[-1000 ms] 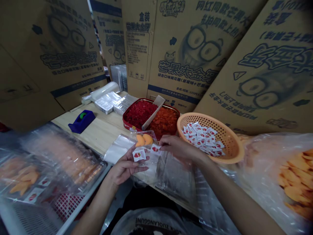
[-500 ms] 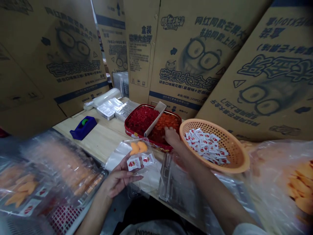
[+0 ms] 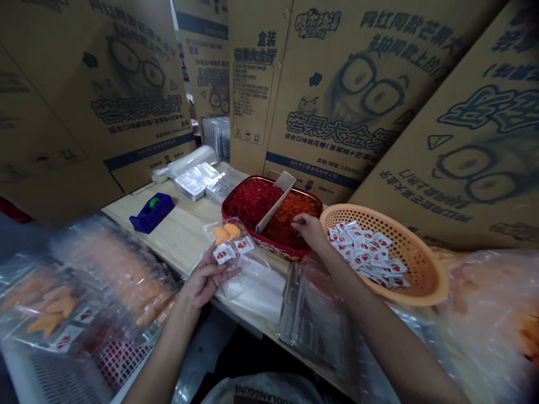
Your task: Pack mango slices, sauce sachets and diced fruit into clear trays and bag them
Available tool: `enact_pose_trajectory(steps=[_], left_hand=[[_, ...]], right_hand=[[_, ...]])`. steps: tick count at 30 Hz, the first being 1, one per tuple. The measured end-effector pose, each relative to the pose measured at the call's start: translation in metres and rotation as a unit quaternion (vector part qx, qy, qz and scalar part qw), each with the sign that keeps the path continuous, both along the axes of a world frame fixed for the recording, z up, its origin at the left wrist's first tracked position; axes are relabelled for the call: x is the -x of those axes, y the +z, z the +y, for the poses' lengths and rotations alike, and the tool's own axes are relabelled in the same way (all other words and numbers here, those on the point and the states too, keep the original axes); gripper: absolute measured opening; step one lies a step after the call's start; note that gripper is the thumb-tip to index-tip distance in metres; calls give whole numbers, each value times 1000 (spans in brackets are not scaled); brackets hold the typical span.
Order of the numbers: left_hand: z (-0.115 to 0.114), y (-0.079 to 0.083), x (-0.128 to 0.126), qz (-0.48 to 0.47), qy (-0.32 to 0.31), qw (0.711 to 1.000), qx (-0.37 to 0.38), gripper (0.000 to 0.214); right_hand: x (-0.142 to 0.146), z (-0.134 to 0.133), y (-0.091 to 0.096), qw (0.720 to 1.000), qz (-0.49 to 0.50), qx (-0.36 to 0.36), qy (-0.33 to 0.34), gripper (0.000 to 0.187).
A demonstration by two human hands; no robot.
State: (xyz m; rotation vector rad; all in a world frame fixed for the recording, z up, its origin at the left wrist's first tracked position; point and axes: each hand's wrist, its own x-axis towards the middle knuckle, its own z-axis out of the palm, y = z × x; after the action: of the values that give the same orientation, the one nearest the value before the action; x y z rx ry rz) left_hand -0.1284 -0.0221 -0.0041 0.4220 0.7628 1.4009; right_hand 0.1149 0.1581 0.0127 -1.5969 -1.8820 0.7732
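Observation:
My left hand (image 3: 209, 279) is closed on a clear plastic tray (image 3: 247, 262), tilted in front of the red tin. Orange tooth-shaped pieces (image 3: 226, 232) show at its far end, with two small white sachets (image 3: 234, 250) below them. My right hand (image 3: 310, 229) is at the right half of the red tin (image 3: 269, 242), over small orange pieces (image 3: 297, 207). Its thumb and fingertips are pinched together; what they hold is too small to make out. Dark red pieces (image 3: 256, 201) fill the left half, beyond a cardboard divider (image 3: 275, 202).
An orange basket (image 3: 421, 269) of white sachets stands right of the tin. Clear trays (image 3: 309, 314) lie at the table's front edge. A blue tape dispenser (image 3: 154, 213) sits left. Bagged orange pieces (image 3: 118, 269) lie at lower left. Large cardboard boxes (image 3: 328, 101) wall the back.
My right hand has risen slightly out of the orange pieces, its fingertips now visible and pinched. My left hand has moved the tray a little away from me and left relative to the tin.

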Motion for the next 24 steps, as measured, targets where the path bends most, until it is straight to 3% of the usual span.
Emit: enact_pose_trajectory(steps=[5, 9, 13, 20, 24], left_hand=[[6, 3, 0, 3, -9, 1000, -17, 73], [7, 2, -2, 2, -13, 1000, -23, 74], [8, 2, -3, 2, -16, 1000, -24, 70], [9, 3, -2, 0, -25, 999, -32, 67], [10, 2, -3, 3, -28, 999, -32, 65]], right_hand=[[21, -43, 31, 965, 156, 146, 151, 14], [42, -69, 36, 955, 92, 109, 261, 8], [49, -73, 28, 956, 55, 74, 277, 14], [46, -70, 26, 944, 114, 141, 276, 20], [50, -72, 24, 942, 133, 140, 273, 15]])
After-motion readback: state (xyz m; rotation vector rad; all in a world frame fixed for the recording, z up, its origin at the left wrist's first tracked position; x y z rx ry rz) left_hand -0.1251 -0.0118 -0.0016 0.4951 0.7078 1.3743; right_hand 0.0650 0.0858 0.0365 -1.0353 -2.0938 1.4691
